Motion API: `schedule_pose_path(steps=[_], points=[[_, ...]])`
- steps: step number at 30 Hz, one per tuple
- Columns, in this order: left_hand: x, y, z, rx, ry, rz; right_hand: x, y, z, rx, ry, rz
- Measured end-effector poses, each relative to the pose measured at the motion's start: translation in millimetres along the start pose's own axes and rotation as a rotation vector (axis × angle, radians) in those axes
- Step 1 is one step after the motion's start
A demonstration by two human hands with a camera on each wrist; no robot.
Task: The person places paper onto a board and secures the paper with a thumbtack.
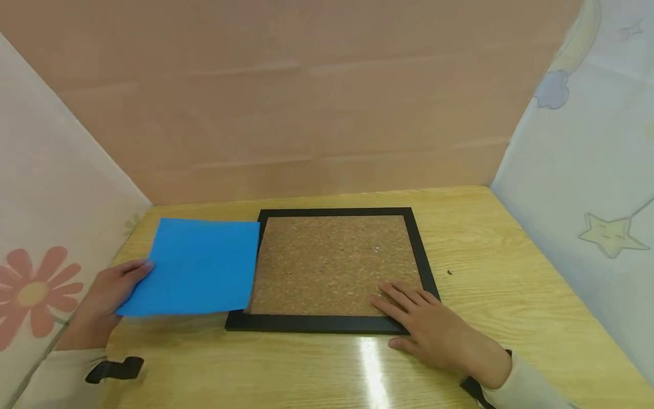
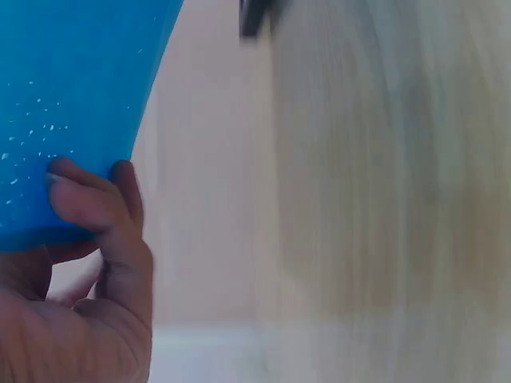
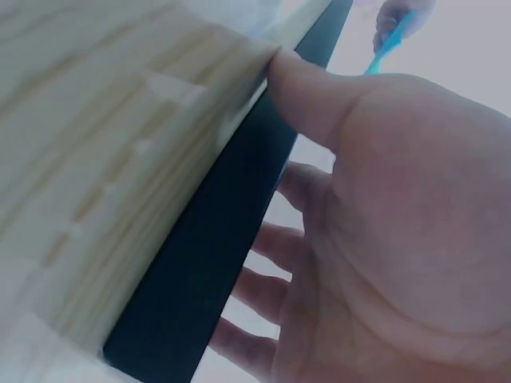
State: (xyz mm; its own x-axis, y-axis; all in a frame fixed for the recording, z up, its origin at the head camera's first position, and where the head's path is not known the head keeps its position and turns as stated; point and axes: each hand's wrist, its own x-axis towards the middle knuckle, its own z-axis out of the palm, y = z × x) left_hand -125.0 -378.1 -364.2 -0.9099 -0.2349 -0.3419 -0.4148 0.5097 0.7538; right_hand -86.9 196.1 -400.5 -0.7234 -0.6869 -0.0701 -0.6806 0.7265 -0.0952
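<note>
A blue sheet [image 1: 196, 267] is pinched at its left edge by my left hand [image 1: 114, 292], held up over the table beside the board. Its right edge overlaps the board's left side in the head view. In the left wrist view the underside of the blue sheet [image 2: 68, 104] carries small white specks, and curled fingers [image 2: 92, 203] press against it. The cork board [image 1: 332, 267] lies flat in its black frame [image 1: 327, 325]. My right hand [image 1: 434, 329] rests with spread, straight fingers on the board's lower right corner, thumb by the frame's front edge.
The board lies on a light wood-grain table [image 1: 511, 301]. A small dark bit [image 1: 449, 272] sits right of the frame. A tan backdrop [image 1: 306, 102] rises behind, with patterned side panels [image 1: 592, 170] left and right. A shiny spot [image 1: 376, 249] shows on the cork.
</note>
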Motion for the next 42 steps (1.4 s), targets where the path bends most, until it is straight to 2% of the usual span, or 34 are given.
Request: schedule_pose_path(steps=[3, 5, 10, 12, 15, 17, 19, 21, 24, 27, 31, 34, 36, 38, 42], points=[[2.7, 24.8, 37.6, -0.096, -0.044, 0.081, -2, 2, 1, 0.001, 0.008, -0.001], [2.7, 44.4, 65.2, -0.157, -0.063, 0.114, -3, 2, 1, 0.000, 0.009, -0.004], [1.2, 90.2, 125.9, -0.289, -0.068, 0.145, -1, 3, -4, 0.000, -0.005, 0.020], [1.3, 103.4, 145.9, -0.337, -0.056, 0.149, 0, 3, -8, -0.020, 0.026, 0.049], [1.7, 115.9, 172.6, -0.372, -0.061, 0.149, 5, 3, -13, -0.053, 0.136, 0.095], [3.1, 119.4, 188.0, -0.375, -0.068, 0.142, 9, 2, -15, -0.056, 0.202, 0.093], [5.3, 119.7, 200.9, -0.367, -0.081, 0.131, 13, 1, -16, -0.037, 0.219, 0.063], [7.8, 118.0, 211.5, -0.351, -0.091, 0.116, 16, -1, -14, -0.004, 0.188, 0.016], [10.8, 114.4, 223.0, -0.323, -0.106, 0.097, 17, -3, -10, 0.045, 0.102, -0.028], [12.9, 112.0, 229.6, -0.322, -0.124, 0.080, 14, -2, -5, 0.060, 0.045, -0.031], [12.0, 110.7, 228.8, -0.328, -0.159, 0.068, 10, 0, -3, 0.069, 0.008, -0.021], [7.5, 110.8, 222.8, -0.283, -0.193, 0.086, 9, 0, -3, 0.088, -0.006, -0.020], [2.8, 110.9, 217.1, -0.233, -0.217, 0.127, 8, -1, -4, 0.100, -0.011, -0.018], [-3.1, 111.3, 211.4, -0.148, -0.213, 0.195, 8, -1, -4, 0.106, -0.011, -0.015], [-19.3, 115.2, 207.1, 0.174, -0.116, 0.444, 7, 0, -4, 0.102, -0.009, -0.016]])
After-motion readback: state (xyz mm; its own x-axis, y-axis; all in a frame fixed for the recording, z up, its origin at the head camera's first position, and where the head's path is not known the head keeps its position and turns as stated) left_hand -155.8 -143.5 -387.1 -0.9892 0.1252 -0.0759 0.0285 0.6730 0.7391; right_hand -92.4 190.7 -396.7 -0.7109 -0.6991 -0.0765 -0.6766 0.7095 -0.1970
